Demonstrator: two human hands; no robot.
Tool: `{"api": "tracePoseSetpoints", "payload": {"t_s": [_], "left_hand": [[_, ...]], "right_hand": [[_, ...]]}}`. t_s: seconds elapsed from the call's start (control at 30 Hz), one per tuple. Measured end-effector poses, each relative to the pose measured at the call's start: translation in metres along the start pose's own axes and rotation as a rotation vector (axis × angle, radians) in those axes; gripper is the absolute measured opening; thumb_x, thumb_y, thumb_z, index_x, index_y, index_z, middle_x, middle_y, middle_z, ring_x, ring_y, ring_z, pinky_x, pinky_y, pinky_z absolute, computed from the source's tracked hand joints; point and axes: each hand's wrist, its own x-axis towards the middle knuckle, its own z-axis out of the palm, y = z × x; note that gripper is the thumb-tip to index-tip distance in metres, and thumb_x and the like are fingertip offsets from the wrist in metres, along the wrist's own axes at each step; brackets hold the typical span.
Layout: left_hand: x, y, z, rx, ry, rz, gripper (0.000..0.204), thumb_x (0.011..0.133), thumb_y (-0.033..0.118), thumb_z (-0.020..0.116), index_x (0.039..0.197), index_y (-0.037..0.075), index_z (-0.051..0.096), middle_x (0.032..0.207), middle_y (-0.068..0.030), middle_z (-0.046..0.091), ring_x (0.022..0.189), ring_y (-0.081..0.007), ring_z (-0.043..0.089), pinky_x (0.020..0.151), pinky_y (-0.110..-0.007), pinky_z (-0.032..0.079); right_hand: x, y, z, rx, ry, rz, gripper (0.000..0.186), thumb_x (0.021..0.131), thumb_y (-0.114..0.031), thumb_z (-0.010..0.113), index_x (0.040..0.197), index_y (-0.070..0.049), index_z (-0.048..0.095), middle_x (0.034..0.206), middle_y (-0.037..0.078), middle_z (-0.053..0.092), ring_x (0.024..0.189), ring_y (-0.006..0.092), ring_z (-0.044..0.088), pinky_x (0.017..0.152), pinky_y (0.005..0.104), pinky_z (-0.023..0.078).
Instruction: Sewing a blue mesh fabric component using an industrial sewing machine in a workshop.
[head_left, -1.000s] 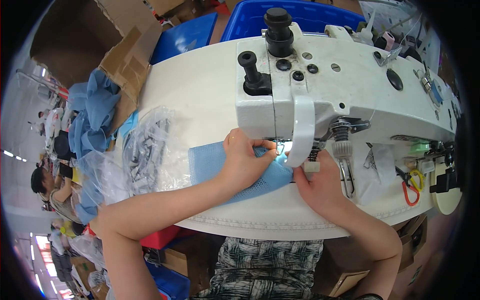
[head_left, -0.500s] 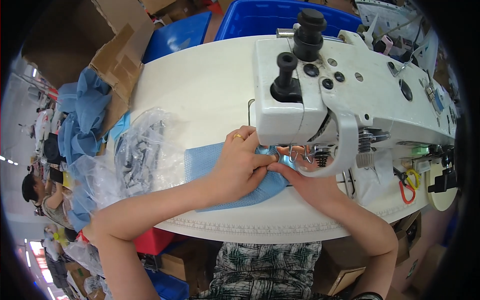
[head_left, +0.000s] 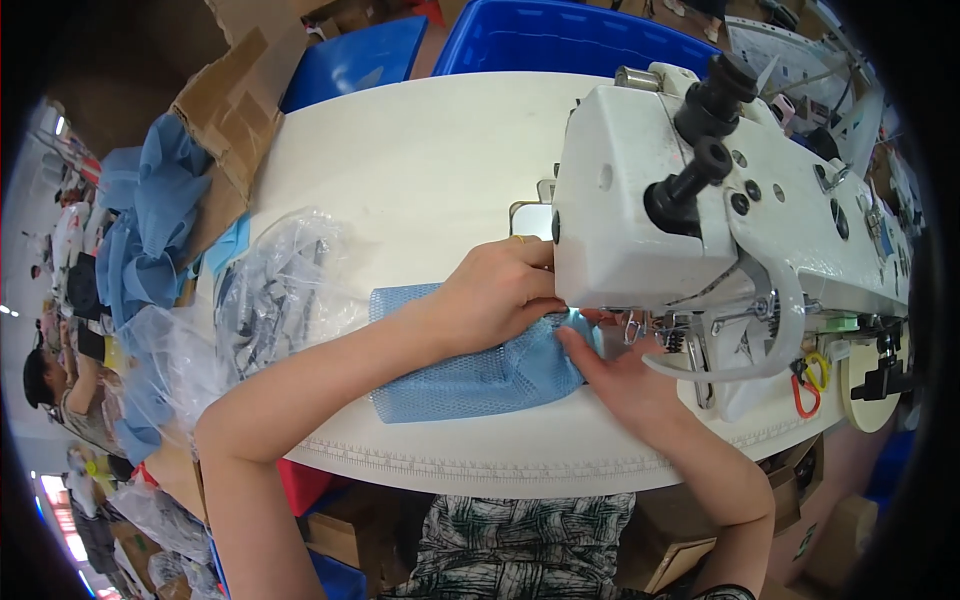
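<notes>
A piece of light blue mesh fabric [head_left: 450,385] lies on the white table under the head of a white sewing machine [head_left: 640,200]. My left hand [head_left: 500,295] bends its fingers over the fabric's far right part, and its fingertips are partly hidden by the machine head. On the right side, my right hand [head_left: 640,385] pinches the gathered edge of the fabric, thumb on top. Its other fingers reach beneath the machine head beside the presser area, where they are partly covered. A ring shows on my left hand.
Clear plastic bags [head_left: 275,300] with grey pieces inside lie left of the fabric. Beyond them, blue mesh [head_left: 160,220] spills by a cardboard box [head_left: 235,110]. Scissors with red and yellow handles [head_left: 806,390] rest at right. A blue bin [head_left: 570,40] stands behind the table.
The view has shifted, so the machine head sits farther right in the picture. Both hands are now more to the left of the presser area, and more of the fabric shows between them.
</notes>
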Motion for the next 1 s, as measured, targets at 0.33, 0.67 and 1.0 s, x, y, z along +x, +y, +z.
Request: {"api": "tracePoseSetpoints", "payload": {"t_s": [0.33,0.67,1.0], "left_hand": [[0.001,-0.007,-0.001,0.055,0.024,0.077,0.014,0.081,0.016,0.079,0.087,0.005,0.074,0.092,-0.0079,0.07,0.083,-0.03,0.069,0.069,-0.042,0.057],[-0.001,-0.001,0.002,0.059,-0.002,-0.054,0.013,0.08,0.014,0.077,0.089,0.006,0.076,0.09,-0.0086,0.07,0.083,-0.0315,0.07,0.069,-0.044,0.056],[-0.003,0.013,0.003,0.001,-0.023,-0.237,0.016,0.085,0.016,0.078,0.095,0.004,0.076,0.097,-0.0086,0.07,0.09,-0.0313,0.068,0.076,-0.042,0.056]], "right_hand": [[-0.01,0.017,0.003,-0.536,-0.109,-0.32,0.032,0.09,-0.016,0.075,0.121,-0.011,0.069,0.118,0.006,0.066,0.111,0.0273,0.063,0.09,0.0443,0.051],[-0.002,-0.001,0.004,-0.197,-0.127,-0.269,0.023,0.09,-0.009,0.073,0.112,-0.009,0.074,0.114,0.005,0.067,0.098,0.022,0.067,0.086,0.0429,0.049],[-0.013,0.009,-0.006,-0.514,-0.141,-0.507,0.037,0.09,-0.005,0.067,0.126,-0.009,0.072,0.117,0.009,0.063,0.098,0.0254,0.067,0.084,0.042,0.046]]}}
